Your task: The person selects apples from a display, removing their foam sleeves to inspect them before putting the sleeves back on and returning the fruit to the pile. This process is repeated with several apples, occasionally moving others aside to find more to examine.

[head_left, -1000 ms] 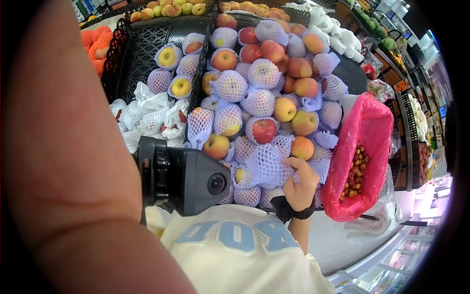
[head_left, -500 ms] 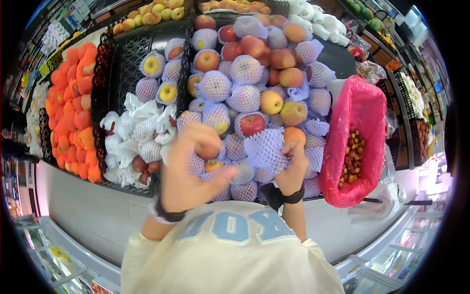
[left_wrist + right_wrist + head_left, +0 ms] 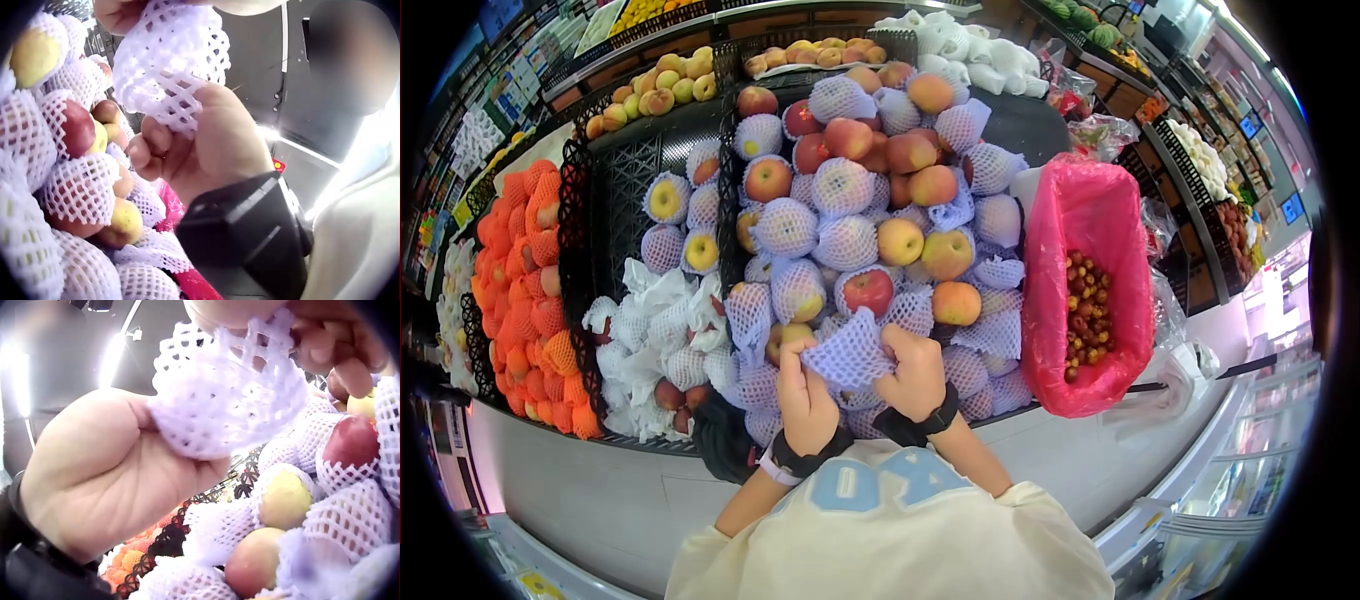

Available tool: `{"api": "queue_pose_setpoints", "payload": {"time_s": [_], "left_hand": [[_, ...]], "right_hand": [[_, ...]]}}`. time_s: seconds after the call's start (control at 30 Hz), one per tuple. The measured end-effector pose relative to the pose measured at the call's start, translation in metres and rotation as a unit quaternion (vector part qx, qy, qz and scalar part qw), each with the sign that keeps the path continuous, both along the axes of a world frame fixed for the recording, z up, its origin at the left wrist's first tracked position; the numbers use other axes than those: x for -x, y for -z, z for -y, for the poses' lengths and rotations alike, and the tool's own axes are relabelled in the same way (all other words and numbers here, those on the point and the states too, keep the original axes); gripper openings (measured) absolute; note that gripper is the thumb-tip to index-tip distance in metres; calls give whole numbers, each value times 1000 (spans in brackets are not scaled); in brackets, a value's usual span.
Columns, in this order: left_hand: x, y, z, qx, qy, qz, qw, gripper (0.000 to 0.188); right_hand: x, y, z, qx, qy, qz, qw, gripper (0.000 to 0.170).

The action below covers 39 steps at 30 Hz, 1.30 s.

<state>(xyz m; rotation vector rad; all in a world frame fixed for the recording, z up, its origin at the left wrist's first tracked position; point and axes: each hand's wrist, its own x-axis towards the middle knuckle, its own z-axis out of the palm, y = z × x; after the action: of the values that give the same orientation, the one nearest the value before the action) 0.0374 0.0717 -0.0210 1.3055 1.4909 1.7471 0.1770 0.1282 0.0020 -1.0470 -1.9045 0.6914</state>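
Observation:
Both hands hold a pale lilac foam fruit net (image 3: 850, 352) between them, over the front of a heap of apples. My left hand (image 3: 807, 412) pinches its left edge between thumb and fingers. On the opposite edge, the thumb and fingers of my right hand (image 3: 917, 377) grip the mesh. In the right wrist view the net (image 3: 219, 394) looks stretched and see-through, with no fruit showing inside. Just beyond the hands sits a red apple (image 3: 868, 292) in a similar net, and a bare orange-yellow apple (image 3: 956, 303) lies to the right.
A pink-lined bin (image 3: 1040, 270) of small brown fruit stands at the right. Left of the heap, a black divider (image 3: 727, 150) borders white-wrapped fruit (image 3: 655, 320); farther left is orange-netted fruit (image 3: 520, 290). Peaches (image 3: 670, 85) lie at the back.
The left arm, earlier close to the camera, has come down to the net and now pinches it. The right hand has kept the net, now held nearer the body. The view has shifted rightward.

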Motion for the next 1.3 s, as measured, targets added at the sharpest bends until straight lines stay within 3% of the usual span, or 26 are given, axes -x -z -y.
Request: {"api": "queue_pose_setpoints", "payload": {"time_s": [0.1,0.17,0.2,0.23,0.3,0.33,0.37,0.5,0.57,0.63,0.7,0.77,0.8,0.83,0.9,0.93,1.0,1.03,1.1,1.17,1.23,1.27,1.3], "left_hand": [[2,-8,8,77,15,10,997,23],[6,-14,6,22,25,-155,987,41],[9,-7,1,40,-19,-180,983,53],[13,-3,0,34,-23,-181,983,53],[20,-8,-7,28,-103,-82,991,50],[23,-20,-7,63,-150,-113,980,37],[28,-21,-11,57,-154,-112,980,37],[52,-19,-15,-55,-216,-185,957,23],[57,-18,-11,-1,-181,-211,960,22],[53,-25,-8,14,-143,-234,962,22],[51,-23,-7,31,-100,-256,961,22],[47,-13,-7,-4,-115,-192,974,23],[46,-16,-8,-19,-166,-195,966,21],[49,-15,-8,-14,-158,-194,968,21],[58,-11,-7,-39,-219,-245,944,19],[56,-12,-11,-77,-226,-239,941,19],[57,-9,-10,-55,-211,-241,946,19],[58,-8,-10,-38,-203,-244,947,19],[55,-7,-11,-42,-204,-236,949,21],[54,-7,-8,9,-182,-214,960,21],[54,-5,-4,40,-147,-171,973,20],[54,-5,-2,70,-113,-127,983,20],[53,-4,-3,72,-113,-126,983,20]], "right_hand": [[-1,2,-6,-25,42,1,999,17],[-2,-7,-7,-30,38,13,999,16],[-3,-11,-8,-30,35,26,999,16],[-4,-11,-11,-36,32,25,998,16],[-5,-10,-16,-50,35,61,996,15],[-6,-9,-19,-59,34,77,995,16],[-2,-10,-20,-66,31,75,994,16],[16,-4,-13,-72,-30,83,993,19],[24,-2,-8,-91,-143,70,983,21],[27,-2,-3,-80,-135,69,985,22],[27,-4,-2,-84,-55,63,993,22],[21,-3,-4,-112,-19,55,992,23],[16,-1,-4,-116,-8,79,990,25],[11,0,-3,-119,3,103,987,29],[14,2,-1,-156,3,66,986,23],[14,6,1,-180,-35,64,981,24],[10,12,1,-202,-121,83,968,27],[7,14,1,-199,-120,83,969,27],[1,15,0,-121,-213,99,965,31],[-13,13,-4,-124,-130,64,982,30],[-31,13,-8,-82,78,54,992,19],[-46,29,-18,-103,175,94,975,23],[-59,24,-27,-97,209,193,954,39]]}}
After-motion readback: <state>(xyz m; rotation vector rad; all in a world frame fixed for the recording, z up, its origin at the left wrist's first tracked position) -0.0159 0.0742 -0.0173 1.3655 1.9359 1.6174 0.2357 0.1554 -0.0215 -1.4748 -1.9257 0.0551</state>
